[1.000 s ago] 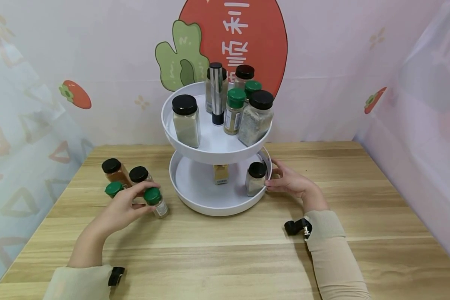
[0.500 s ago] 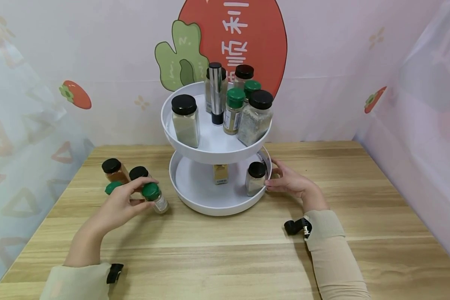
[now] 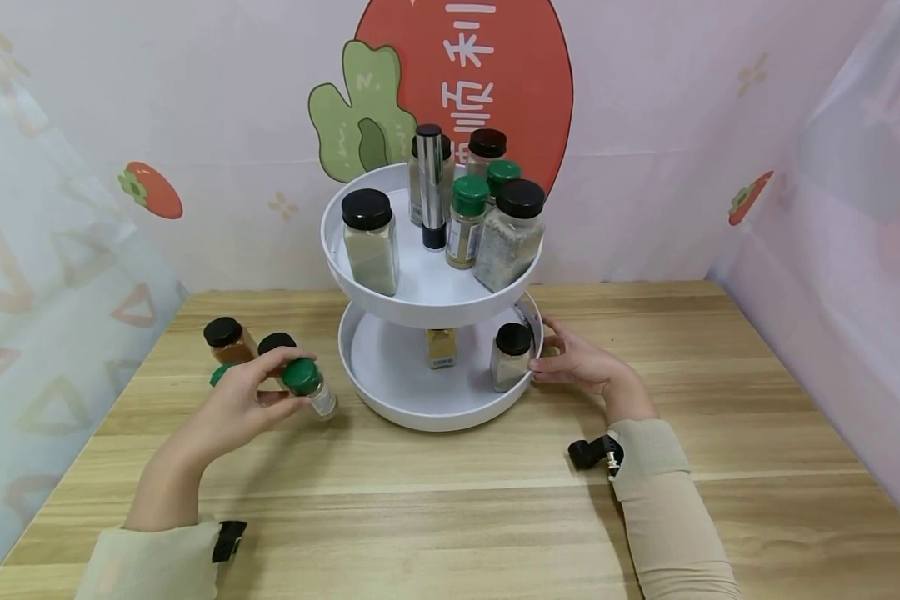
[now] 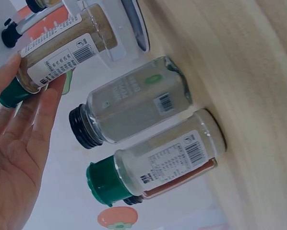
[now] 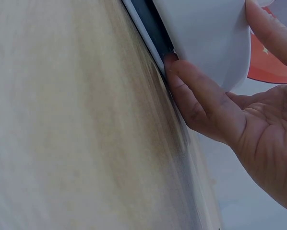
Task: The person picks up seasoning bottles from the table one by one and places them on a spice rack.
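Note:
My left hand [image 3: 228,412] pinches a green-capped spice jar [image 3: 322,402] near its cap, between thumb and fingers. The jar leans, cap toward the hand; in the left wrist view its labelled body [image 4: 62,52] holds brown powder and its base is clear of the table. My right hand [image 3: 581,365] grips the right rim of the lower tier of a white two-tier round tray [image 3: 427,422]. In the right wrist view the thumb lies on top of the white wall [image 5: 206,38] and other fingers reach under its base. A black-capped jar [image 3: 510,367] stands inside, beside that hand.
Left of the tray stand a black-capped orange-brown spice jar [image 3: 228,337], a black-capped clear jar [image 4: 134,105] and another green-capped jar [image 4: 162,160]. Several jars and a silver cylinder [image 3: 431,183] occupy the upper tier. A small yellow box [image 3: 442,348] sits in the lower tier.
My left hand has raised the green-capped spice jar slightly and moved it a little away from me, tilting it more. The right hand and the tray have stayed in place.

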Demonstrator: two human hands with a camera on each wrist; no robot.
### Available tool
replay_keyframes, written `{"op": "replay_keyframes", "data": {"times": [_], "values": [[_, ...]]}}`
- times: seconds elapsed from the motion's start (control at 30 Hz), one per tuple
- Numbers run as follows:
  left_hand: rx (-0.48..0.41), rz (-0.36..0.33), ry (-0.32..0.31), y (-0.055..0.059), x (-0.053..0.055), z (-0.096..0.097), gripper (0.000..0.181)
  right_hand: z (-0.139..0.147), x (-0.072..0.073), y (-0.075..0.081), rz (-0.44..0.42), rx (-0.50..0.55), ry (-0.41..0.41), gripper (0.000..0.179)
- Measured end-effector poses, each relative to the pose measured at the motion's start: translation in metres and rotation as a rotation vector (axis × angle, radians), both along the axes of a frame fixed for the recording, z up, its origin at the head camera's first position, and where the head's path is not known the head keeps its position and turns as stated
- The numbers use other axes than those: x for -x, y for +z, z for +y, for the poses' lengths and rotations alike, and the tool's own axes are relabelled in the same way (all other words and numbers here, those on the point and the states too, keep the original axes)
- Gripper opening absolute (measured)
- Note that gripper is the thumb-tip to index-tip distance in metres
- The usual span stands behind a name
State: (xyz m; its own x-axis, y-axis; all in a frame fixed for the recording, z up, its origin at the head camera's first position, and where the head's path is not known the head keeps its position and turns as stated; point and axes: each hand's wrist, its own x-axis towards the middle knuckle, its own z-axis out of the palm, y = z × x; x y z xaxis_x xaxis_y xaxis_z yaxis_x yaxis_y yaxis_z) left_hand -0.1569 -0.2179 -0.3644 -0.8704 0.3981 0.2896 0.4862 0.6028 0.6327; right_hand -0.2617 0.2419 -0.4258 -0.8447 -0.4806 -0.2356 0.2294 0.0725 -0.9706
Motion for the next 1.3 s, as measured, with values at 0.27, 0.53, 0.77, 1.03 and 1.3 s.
{"op": "replay_keyframes", "data": {"times": [0.27, 0.53, 0.77, 1.03, 1.3], "values": [[0.01, 0.032, -0.005, 0.009, 0.002, 0.007, 0.05, 0.0, 0.0, 0.0, -0.007, 0.0, 0.0, 0.096], [0.017, 0.095, -0.02, 0.017, 0.004, 0.014, 0.046, 0.0, 0.0, 0.0, -0.009, 0.001, -0.001, 0.096], [0.009, 0.069, -0.044, 0.021, 0.008, 0.025, 0.044, 0.001, 0.0, -0.001, -0.011, 0.003, 0.0, 0.096], [-0.03, 0.036, -0.103, 0.022, 0.017, 0.041, 0.047, -0.001, 0.0, 0.0, -0.01, 0.005, -0.003, 0.096], [0.0, 0.018, -0.128, 0.017, 0.029, 0.072, 0.048, 0.0, 0.0, 0.0, -0.003, 0.006, -0.001, 0.097]]}}
